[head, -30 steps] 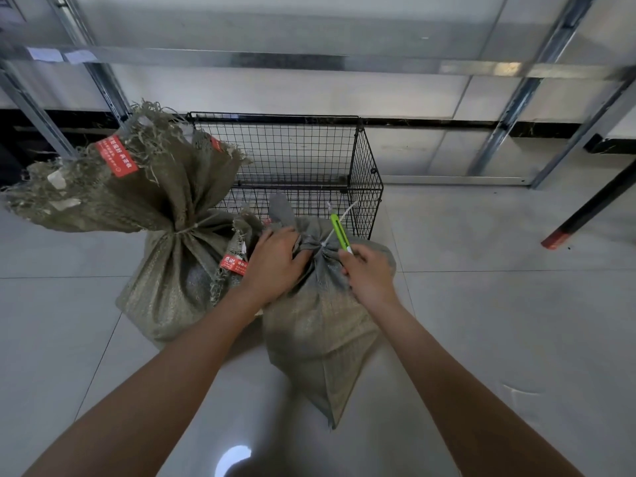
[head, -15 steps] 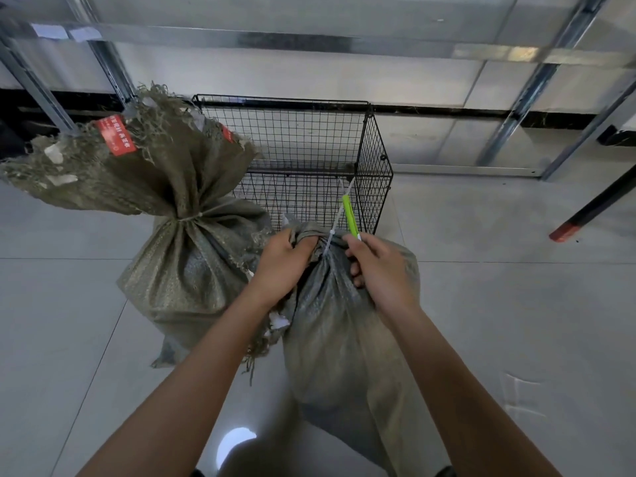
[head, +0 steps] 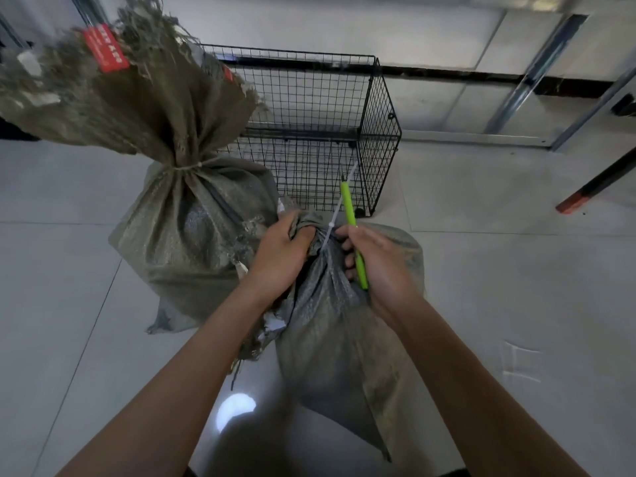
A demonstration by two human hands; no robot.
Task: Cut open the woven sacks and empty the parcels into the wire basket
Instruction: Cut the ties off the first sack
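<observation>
A grey-green woven sack (head: pixel 337 335) stands on the floor in front of me, its neck tied with a white zip tie (head: pixel 332 224). My left hand (head: pixel 280 251) grips the bunched neck just left of the tie. My right hand (head: pixel 377 261) holds a bright green cutter (head: pixel 352 222) upright beside the tie, its tip pointing up and away. Behind them stands the black wire basket (head: pixel 378 132); no parcels show inside it. A second, taller tied sack (head: pixel 192 215) with a red label (head: pixel 105 48) on its frayed top stands to the left.
Light tiled floor (head: pixel 516 304) spreads to the right and left. Metal rack uprights (head: pixel 537 74) run along the back wall. A dark pole with a red foot (head: pixel 581 197) slants down at the right.
The sack in my hands has been pulled up from lying slanted to upright and nearer me. Both hands kept their hold, and the view has closed in on the neck.
</observation>
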